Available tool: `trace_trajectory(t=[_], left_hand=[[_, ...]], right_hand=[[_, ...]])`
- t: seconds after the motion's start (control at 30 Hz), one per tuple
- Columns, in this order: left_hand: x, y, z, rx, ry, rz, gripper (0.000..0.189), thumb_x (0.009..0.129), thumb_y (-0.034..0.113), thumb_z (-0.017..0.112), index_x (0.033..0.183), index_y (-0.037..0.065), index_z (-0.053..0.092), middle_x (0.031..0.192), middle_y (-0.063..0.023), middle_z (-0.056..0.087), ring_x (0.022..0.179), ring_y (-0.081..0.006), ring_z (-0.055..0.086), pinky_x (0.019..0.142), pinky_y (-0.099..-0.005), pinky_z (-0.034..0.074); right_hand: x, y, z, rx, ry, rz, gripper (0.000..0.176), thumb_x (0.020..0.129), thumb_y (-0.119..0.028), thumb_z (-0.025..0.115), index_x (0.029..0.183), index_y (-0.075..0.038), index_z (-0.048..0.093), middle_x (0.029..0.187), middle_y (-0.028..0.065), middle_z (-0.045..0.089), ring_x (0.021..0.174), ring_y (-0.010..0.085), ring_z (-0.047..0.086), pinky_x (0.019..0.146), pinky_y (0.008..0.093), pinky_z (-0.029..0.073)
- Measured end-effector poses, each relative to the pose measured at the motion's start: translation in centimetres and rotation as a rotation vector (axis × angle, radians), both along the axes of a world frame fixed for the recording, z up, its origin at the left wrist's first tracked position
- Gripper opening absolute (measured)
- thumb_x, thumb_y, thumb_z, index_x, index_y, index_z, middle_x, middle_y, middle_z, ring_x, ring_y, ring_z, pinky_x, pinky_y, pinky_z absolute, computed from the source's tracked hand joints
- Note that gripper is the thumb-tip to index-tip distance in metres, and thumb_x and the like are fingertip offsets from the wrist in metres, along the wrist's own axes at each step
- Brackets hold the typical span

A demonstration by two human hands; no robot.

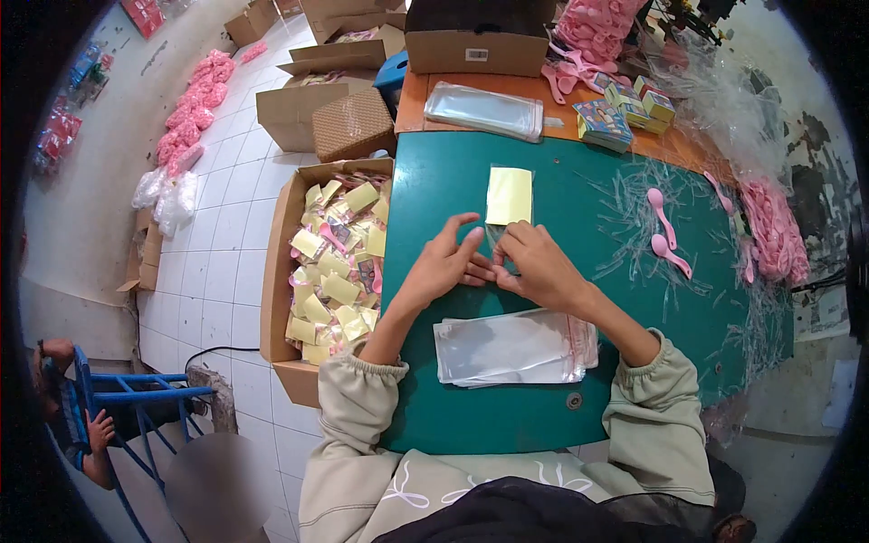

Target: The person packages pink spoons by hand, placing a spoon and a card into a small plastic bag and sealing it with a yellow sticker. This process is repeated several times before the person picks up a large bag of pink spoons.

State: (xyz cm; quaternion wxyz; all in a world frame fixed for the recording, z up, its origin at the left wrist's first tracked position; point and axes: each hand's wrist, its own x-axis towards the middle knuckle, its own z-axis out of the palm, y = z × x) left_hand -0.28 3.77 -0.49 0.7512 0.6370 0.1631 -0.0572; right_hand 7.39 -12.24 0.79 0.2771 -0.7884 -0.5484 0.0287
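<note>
A clear plastic bag with a yellow card (pixel 510 197) in it lies flat on the green table (pixel 421 204), straight ahead of my hands. My right hand (pixel 540 261) is at the bag's lower end, its fingers pinched together on the plastic there. Beside it, my left hand (pixel 448 261) has thumb and index finger apart and holds nothing I can see; its other fingertips meet the right hand's. Just below both hands rests a stack of empty clear bags (pixel 507 348).
To the left stands a carton (pixel 281 262) full of packed bags with yellow cards and pink spoons. Two pink spoons (pixel 661 217) lie among plastic strips at right. More clear bags (pixel 484 110) and small card stacks (pixel 604 125) sit at the back. A person's hand (pixel 100 430) shows at lower left.
</note>
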Motion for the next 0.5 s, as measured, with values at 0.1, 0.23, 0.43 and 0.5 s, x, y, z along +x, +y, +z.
trace_trajectory(t=[0.1,0.23,0.43,0.5], left_hand=[[0.6,-0.6,-1.6,-0.086,-0.046,-0.102,0.047,0.090,0.013,0.053,0.131,0.005,0.031,0.084,-0.0136,0.063,0.071,-0.0182,0.064,0.062,-0.0278,0.054],[0.8,-1.0,-3.8,0.092,-0.128,-0.126,0.050,0.089,0.007,0.053,0.133,0.007,0.029,0.085,-0.0118,0.062,0.074,-0.0149,0.063,0.064,-0.0270,0.054],[0.1,0.0,-2.6,-0.020,-0.093,-0.180,0.036,0.091,0.004,0.048,0.126,0.005,0.041,0.091,-0.0114,0.063,0.080,-0.0124,0.062,0.068,-0.0231,0.052],[-0.2,0.0,-2.3,-0.111,-0.086,-0.197,0.030,0.092,0.007,0.047,0.123,0.005,0.045,0.094,-0.0091,0.063,0.080,-0.0102,0.060,0.069,-0.0214,0.051]], right_hand=[[-0.4,-0.7,-0.5,0.015,-0.036,0.062,0.015,0.070,-0.008,0.064,0.077,-0.006,0.051,0.082,0.0087,0.048,0.082,0.0270,0.048,0.075,0.0356,0.038],[-0.1,-2.0,0.4,0.013,0.228,0.201,0.013,0.074,-0.012,0.062,0.075,-0.005,0.051,0.080,0.0084,0.048,0.075,0.0211,0.049,0.069,0.0318,0.041],[8.7,-11.4,5.4,0.123,0.801,0.203,0.013,0.082,-0.014,0.061,0.083,-0.002,0.055,0.082,0.0033,0.050,0.078,0.0095,0.048,0.068,0.0260,0.044],[13.3,-15.9,5.9,-0.014,0.712,-0.320,0.010,0.080,-0.008,0.058,0.087,-0.001,0.057,0.086,0.0057,0.054,0.081,0.0126,0.053,0.070,0.0291,0.045]])
